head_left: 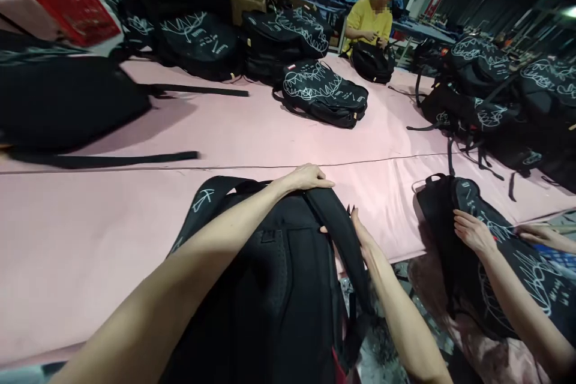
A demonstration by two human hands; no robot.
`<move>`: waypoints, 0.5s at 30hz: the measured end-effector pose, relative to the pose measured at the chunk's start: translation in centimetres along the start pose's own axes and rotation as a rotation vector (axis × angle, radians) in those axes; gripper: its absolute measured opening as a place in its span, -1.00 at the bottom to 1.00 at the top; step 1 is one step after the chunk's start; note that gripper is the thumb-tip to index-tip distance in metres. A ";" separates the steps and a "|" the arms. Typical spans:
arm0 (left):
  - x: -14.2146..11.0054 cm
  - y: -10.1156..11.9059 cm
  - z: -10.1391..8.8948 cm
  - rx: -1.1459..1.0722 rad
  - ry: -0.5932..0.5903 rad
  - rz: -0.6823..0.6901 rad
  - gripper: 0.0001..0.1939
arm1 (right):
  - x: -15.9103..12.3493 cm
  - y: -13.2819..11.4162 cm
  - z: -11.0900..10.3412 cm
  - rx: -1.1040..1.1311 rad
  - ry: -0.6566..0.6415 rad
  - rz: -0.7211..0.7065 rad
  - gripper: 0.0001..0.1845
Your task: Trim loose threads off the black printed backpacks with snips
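A black backpack (pixel 261 288) stands in front of me at the table edge, its padded back panel and shoulder straps facing me. My left hand (pixel 308 179) reaches across its top, fingers closed over the upper end of the right-hand shoulder strap (pixel 344 234). Lower on that same strap is my right hand (pixel 359 231), coming from its outer side. A fingertip shows at the strap's inner edge, while most of the right fingers are hidden behind it. White line drawing marks the other shoulder strap (pixel 202 201).
Another person's hands (pixel 474 234) rest on a printed black backpack (pixel 508 264) at my right. One more backpack (pixel 319 93) lies across the pink table (pixel 216 126). Stacked backpacks (pixel 490 102) stand at right. Beyond sits a person in yellow (pixel 369 15). A red crate (pixel 67 3) is at upper left.
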State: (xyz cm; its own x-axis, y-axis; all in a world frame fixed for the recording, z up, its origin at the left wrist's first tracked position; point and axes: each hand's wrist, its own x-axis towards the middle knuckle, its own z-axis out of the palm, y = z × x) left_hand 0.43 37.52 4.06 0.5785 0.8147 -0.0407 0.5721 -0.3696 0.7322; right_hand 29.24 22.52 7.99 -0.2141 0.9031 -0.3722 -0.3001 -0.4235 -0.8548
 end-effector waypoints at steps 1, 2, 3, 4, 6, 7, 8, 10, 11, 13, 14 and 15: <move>0.1 0.0 0.1 -0.004 -0.014 -0.025 -0.51 | -0.6 0.5 0.0 0.032 -0.010 0.040 -0.68; 0.2 0.0 0.1 -0.012 -0.025 -0.050 -0.51 | -0.8 1.5 0.3 0.072 -0.016 0.091 -0.65; 0.3 0.1 0.1 -0.022 -0.032 -0.072 -0.52 | -0.8 2.9 1.0 0.115 -0.009 0.135 -0.63; 0.3 0.1 0.1 -0.031 -0.036 -0.086 -0.52 | -0.6 4.7 1.9 0.138 -0.004 0.163 -0.60; 0.4 0.2 0.2 -0.035 -0.044 -0.099 -0.52 | -0.1 8.2 3.5 0.164 -0.001 0.199 -0.56; 0.4 0.2 0.2 -0.032 -0.045 -0.103 -0.52 | 0.1 9.6 4.0 0.179 -0.002 0.208 -0.55; 0.3 0.3 0.2 -0.029 -0.043 -0.110 -0.52 | 0.3 10.7 4.3 0.206 -0.005 0.217 -0.55; 0.1 0.6 0.3 -0.029 -0.038 -0.127 -0.53 | 0.4 12.0 4.4 0.291 -0.018 0.240 -0.54; 0.0 0.8 0.3 -0.029 -0.036 -0.134 -0.53 | 0.3 12.2 4.2 0.340 -0.027 0.257 -0.53; -0.2 1.0 0.4 -0.019 -0.040 -0.145 -0.53 | 0.0 12.2 3.9 0.425 -0.045 0.295 -0.50; -0.3 1.1 0.4 -0.006 -0.040 -0.150 -0.53 | -0.2 12.0 3.8 0.450 -0.054 0.314 -0.49; -0.4 1.1 0.4 0.011 -0.035 -0.156 -0.53 | -0.3 11.9 3.8 0.466 -0.058 0.328 -0.48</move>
State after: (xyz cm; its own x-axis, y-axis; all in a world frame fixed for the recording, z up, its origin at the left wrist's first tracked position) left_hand 1.09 36.57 4.61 0.5017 0.8467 -0.1771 0.6627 -0.2445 0.7079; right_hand 22.25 16.91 -0.67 -0.4123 0.7191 -0.5594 -0.5843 -0.6798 -0.4433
